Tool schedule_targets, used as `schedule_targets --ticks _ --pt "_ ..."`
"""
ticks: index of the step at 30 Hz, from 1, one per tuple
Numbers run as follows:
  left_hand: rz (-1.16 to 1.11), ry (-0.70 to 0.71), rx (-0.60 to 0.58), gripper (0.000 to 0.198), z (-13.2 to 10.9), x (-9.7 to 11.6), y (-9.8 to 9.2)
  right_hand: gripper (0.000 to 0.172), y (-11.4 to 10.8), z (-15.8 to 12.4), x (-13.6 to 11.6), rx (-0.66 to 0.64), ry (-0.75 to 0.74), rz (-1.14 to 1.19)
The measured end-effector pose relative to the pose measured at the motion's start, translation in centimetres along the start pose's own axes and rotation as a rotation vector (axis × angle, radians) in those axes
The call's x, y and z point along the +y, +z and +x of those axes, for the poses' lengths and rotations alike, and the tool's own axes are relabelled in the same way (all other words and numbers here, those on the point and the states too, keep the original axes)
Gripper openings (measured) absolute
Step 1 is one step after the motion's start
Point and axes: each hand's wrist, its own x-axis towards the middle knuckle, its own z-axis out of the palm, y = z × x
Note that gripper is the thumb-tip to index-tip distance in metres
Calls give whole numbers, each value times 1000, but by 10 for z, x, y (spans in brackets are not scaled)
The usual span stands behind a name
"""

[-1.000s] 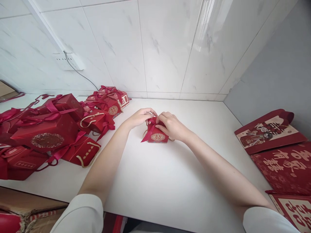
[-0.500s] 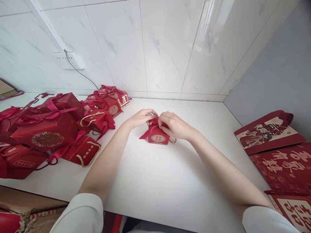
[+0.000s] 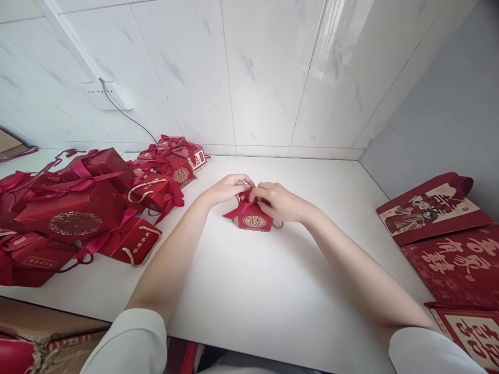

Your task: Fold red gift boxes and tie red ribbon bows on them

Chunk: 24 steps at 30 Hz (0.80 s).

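A small red gift box [image 3: 254, 222] with a round gold emblem stands on the white table in front of me. Red ribbon [image 3: 237, 211] is gathered at its top, with one tail sticking out to the left. My left hand [image 3: 231, 188] is closed at the ribbon from the left side, fingers curled over the box top. From the right, my right hand [image 3: 278, 200] pinches the ribbon at the knot. The fingertips of both hands partly cover the knot. A twisted cord handle shows at the box's right side.
Finished-looking red boxes with ribbons [image 3: 78, 208] are heaped on the left, with smaller ones [image 3: 171, 161] behind. Red printed bags [image 3: 448, 259] lie along the right edge. A cardboard carton [image 3: 42, 327] sits at lower left. A cable hangs from a wall socket [image 3: 109, 96].
My right hand has shifted slightly left over the knot, its fingers closer to my left hand. The box has stayed nearly in place.
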Motion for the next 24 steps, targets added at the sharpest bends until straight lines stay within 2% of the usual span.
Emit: schedule_targets --ticks 4,9,16,20,24 --pt "23 -31 10 20 0 0 1 16 1 0 2 0 17 84" --pt "61 -43 -14 25 -2 -1 -2 11 -4 -2 5 -36 42 206" --pt "59 -31 -41 25 -2 0 -2 8 -20 -6 5 82 -27 186" --pt "52 -16 -71 28 -4 2 -3 9 -15 -6 2 116 57 184" --pt "35 38 -157 30 -6 5 -4 12 -5 -3 4 186 146 152"
